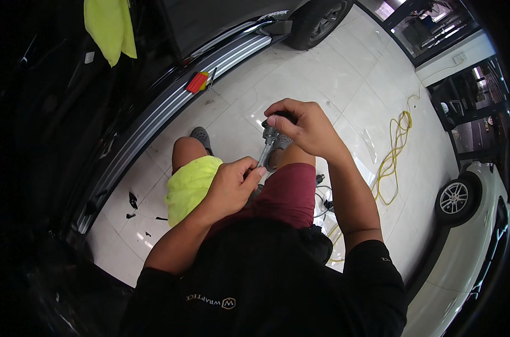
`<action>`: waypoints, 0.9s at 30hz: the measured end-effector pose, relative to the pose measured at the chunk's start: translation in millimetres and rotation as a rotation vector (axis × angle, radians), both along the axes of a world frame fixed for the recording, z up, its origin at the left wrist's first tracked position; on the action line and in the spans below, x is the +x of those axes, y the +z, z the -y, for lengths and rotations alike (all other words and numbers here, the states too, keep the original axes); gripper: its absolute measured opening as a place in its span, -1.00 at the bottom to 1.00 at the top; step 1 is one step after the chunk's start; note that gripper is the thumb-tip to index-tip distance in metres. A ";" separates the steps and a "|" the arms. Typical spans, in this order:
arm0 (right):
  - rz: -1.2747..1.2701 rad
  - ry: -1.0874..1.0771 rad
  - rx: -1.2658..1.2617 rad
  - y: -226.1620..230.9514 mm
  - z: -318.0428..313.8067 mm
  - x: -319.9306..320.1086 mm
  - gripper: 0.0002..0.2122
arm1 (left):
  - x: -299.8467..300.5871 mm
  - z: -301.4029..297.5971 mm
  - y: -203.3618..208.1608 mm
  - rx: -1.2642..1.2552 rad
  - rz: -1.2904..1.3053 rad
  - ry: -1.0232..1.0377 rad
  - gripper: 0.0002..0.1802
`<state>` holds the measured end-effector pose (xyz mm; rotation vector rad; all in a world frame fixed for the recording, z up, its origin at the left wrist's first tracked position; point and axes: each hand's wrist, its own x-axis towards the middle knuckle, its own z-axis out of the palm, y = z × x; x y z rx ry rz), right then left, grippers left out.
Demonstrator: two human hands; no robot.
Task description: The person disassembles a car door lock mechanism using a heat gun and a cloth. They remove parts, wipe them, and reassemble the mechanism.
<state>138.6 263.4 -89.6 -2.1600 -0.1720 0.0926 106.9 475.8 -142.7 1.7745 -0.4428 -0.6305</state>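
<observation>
Between my hands is a metal tool with a silvery shaft and a thicker grey head; its exact kind is unclear. My left hand is closed around the shaft's lower end. My right hand curls over the top, fingers and thumb closed on a black part at the head. The tool stands tilted above my right shoe, its lower end hidden in my left fist. A lime-yellow cloth is draped over my left knee, beside my left forearm.
A black car's silvery side step runs along the left, with a red-and-yellow squeegee on it. Another lime cloth hangs higher on the car. Black scraps litter the floor; a yellow cable and light-coloured car are right.
</observation>
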 end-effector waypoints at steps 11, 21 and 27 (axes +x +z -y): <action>-0.078 0.053 0.806 -54.7 9.9 -0.5 -0.54 | 13.5 -9.2 -10.9 -0.237 -0.425 -0.022 -0.77; -0.336 0.029 1.093 -98.8 -10.4 -22.6 -0.61 | 21.2 -29.9 -21.6 -0.561 -0.706 -0.042 -0.60; -0.473 -0.107 1.480 -103.5 -40.4 -28.9 -0.65 | 37.8 -20.9 -54.3 -0.317 -0.195 0.291 -0.61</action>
